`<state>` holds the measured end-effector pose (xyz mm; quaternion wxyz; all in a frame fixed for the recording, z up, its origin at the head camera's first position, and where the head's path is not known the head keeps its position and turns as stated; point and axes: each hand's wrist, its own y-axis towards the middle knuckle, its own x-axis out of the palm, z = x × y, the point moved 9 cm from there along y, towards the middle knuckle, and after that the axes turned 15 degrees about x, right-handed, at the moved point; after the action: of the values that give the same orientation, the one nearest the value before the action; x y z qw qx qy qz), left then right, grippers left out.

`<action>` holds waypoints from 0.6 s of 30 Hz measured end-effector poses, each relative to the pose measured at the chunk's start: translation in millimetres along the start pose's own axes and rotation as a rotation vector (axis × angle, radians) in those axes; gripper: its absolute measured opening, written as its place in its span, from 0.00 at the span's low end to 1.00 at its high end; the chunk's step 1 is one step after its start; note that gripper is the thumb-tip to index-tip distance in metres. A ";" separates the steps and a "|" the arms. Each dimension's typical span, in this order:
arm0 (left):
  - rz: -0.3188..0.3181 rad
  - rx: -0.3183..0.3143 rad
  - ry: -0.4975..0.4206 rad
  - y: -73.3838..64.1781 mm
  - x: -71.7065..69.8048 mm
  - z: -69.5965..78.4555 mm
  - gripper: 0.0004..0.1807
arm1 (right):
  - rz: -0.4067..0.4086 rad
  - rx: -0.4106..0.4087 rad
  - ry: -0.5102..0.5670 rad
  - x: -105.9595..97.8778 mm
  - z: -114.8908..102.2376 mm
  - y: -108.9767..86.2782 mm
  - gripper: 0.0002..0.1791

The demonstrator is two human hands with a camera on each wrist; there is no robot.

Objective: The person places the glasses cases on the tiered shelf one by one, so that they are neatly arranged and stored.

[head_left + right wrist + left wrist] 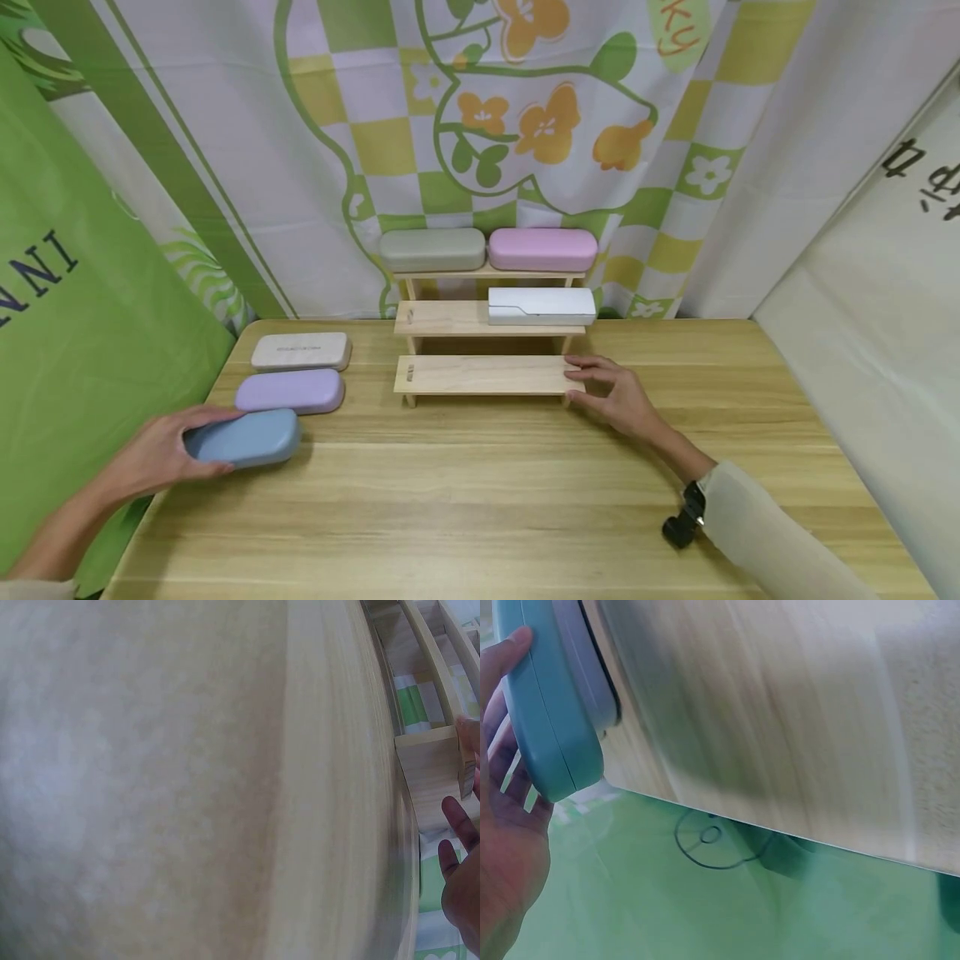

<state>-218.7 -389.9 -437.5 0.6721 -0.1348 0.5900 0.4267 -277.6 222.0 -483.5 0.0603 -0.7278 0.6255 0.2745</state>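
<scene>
My left hand [161, 446] grips a blue glasses case [251, 437] at the table's left side, thumb along its near side and fingers along the far one. In the left wrist view the same blue case [551, 705] overlaps the lilac case [589, 667]. My right hand [618, 396] holds the right end of the lowest step of a three-tier wooden stand [487, 375], thumb at the front edge and fingertips at the back. The right wrist view shows part of that hand [465, 877] beside the stand's end panel [431, 769].
A grey-green case [433, 250] and a pink case [543, 250] sit on the top step. A white case [542, 307] lies on the middle step's right half. A pale case with lettering [300, 351] and the lilac case [291, 391] lie on the wooden table [480, 517]; a patterned curtain [382, 150] hangs behind.
</scene>
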 end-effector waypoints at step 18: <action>0.076 0.069 -0.006 42.6 -9.3 30.1 0.43 | -0.004 -0.006 -0.002 0.4 -2.2 0.3 0.19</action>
<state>-228.9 -347.6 -407.3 0.6613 -0.0878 0.6069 0.4320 -277.1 220.7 -481.7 0.0592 -0.7292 0.6230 0.2769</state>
